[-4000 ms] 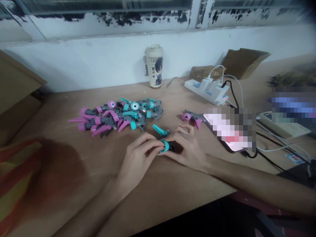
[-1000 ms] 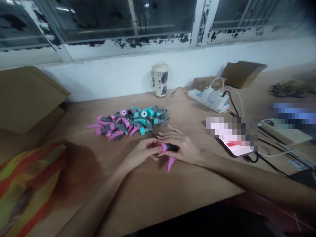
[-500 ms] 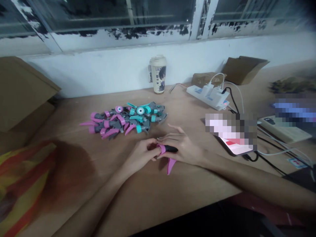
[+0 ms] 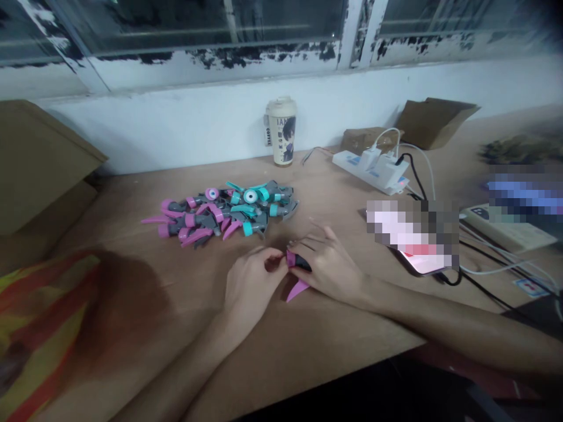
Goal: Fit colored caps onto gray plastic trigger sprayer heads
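Observation:
Over the table, my right hand (image 4: 328, 264) is wrapped round a trigger sprayer head (image 4: 302, 263) with a dark body and a pink collar. Its pink trigger points down and toward me from under the fingers. Thumb and forefinger of my left hand (image 4: 253, 278) are pinched together at the collar's end; whether they hold a smaller part there is hidden. Beyond both hands lies a pile of similar sprayer heads (image 4: 204, 221), grey with pink parts on the left and teal parts on the right.
A lidded cup (image 4: 284, 135) stands by the wall. Toward the right are a power strip (image 4: 365, 173) with plugs and cables, a lit phone (image 4: 422, 258) and a pale box-shaped device (image 4: 505, 231). Cardboard (image 4: 39, 164) stands at left, with a red-yellow bag (image 4: 48, 328) nearer me.
My left hand has turned and shifted slightly, its fingertips now pinching at the collar's end. The sprayer head has rotated a little, its trigger swinging leftward. The pile is unmoved.

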{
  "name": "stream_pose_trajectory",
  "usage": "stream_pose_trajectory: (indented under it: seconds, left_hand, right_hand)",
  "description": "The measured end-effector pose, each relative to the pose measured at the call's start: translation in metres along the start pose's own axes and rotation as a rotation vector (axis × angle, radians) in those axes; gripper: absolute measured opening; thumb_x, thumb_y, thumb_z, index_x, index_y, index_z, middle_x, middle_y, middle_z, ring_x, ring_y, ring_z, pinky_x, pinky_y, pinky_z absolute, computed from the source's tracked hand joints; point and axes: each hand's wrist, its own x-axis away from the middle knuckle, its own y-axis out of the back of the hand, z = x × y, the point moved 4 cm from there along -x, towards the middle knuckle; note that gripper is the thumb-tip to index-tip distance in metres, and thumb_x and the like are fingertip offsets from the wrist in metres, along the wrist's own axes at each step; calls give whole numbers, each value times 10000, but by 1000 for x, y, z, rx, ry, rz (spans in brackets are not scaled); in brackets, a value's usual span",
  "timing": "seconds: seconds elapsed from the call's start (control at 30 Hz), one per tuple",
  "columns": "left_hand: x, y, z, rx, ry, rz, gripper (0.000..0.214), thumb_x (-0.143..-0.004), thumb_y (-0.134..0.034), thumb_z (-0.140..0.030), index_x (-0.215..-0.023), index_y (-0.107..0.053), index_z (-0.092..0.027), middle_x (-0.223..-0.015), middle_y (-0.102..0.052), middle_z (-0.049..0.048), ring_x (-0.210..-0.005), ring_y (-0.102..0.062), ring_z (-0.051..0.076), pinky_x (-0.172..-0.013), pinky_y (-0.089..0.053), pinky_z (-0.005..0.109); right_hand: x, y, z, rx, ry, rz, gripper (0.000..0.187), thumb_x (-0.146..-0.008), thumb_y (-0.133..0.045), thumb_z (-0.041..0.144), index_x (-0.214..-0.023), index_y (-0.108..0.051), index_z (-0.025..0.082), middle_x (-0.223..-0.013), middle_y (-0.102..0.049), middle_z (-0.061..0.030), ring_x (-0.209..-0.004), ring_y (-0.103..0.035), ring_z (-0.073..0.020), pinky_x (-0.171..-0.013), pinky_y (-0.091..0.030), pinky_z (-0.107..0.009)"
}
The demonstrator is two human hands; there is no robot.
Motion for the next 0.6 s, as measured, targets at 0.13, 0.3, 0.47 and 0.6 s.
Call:
stream_pose_trajectory:
  seconds: [0.13,0.3,0.47,0.6]
  left_hand:
    - [6,-1,-11,-142,-96,-76,176,-815,-500,-229,-725,-652,-222,-745,-642,3,-655,-564,161,-528,-327,254]
    - [0,0,-4,-164,-144,-178,117,-780,-534,-186,-683,-599,-203,-734,-611,14,-726,-545,177,-585,-365,263]
    - [-18,8,25,261,36,-158,149,-798,-516,-300,-762,-607,-186,-747,-597,14,-706,-565,164,-625,-462,273]
    - [-21,1,20,772,147,101,246,-788,-528,-376,-782,-612,-145,-727,-554,22,-648,-561,140,-534,-502,244]
  right_hand:
    - [1,-2,2,-3,-21,14,98,-817,-564,256,-852,-618,182,-862,-686,-52,-836,-618,-217,-1069,-213,-514]
    - [2,-1,-5,-22,-92,-20,122,-812,-586,297,-854,-618,186,-852,-681,-57,-839,-613,-221,-1025,-289,-495]
    - [2,5,-19,-190,-174,-117,215,-795,-623,396,-865,-601,194,-886,-682,-34,-861,-627,-197,-1009,-349,-440]
    - [2,1,-26,-470,-244,-138,311,-741,-673,422,-970,-596,226,-955,-685,-22,-883,-643,-188,-821,-498,-349]
